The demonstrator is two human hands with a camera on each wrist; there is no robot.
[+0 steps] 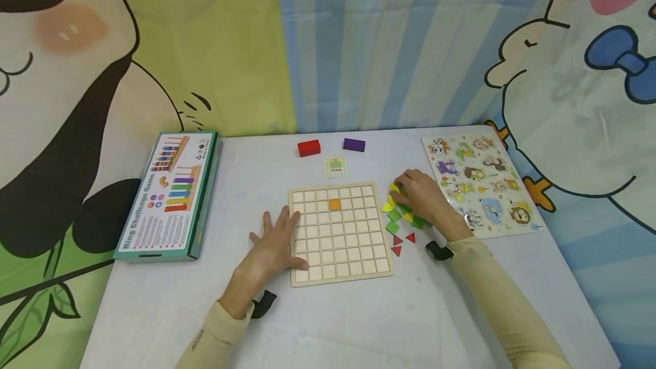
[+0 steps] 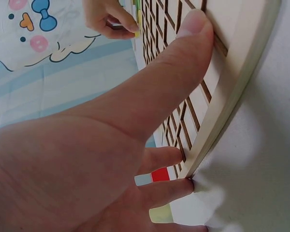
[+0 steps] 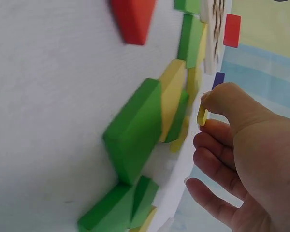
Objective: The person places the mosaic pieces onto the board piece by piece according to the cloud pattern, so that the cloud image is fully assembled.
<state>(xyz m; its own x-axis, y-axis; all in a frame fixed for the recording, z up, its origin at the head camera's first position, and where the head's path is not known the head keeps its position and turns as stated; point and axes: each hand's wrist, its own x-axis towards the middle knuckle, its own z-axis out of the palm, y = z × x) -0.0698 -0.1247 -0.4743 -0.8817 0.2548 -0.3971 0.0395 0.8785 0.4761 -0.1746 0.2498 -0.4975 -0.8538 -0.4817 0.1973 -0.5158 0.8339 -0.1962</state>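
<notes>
A pale wooden grid board lies mid-table, with one orange square tile in an upper cell. My left hand rests at the board's left edge, fingers spread, its thumb lying over the grid in the left wrist view. Beyond the board's right side, my right hand pinches a small yellow piece between thumb and fingertip. Beneath and around that hand are loose green pieces and yellow pieces, partly hidden by it in the head view. Several red triangles lie nearer me.
Behind the board are a small patterned card, a red block and a purple block. A Ring Challenge Game box lies at left. On the right, an animal picture board reaches close to my right wrist.
</notes>
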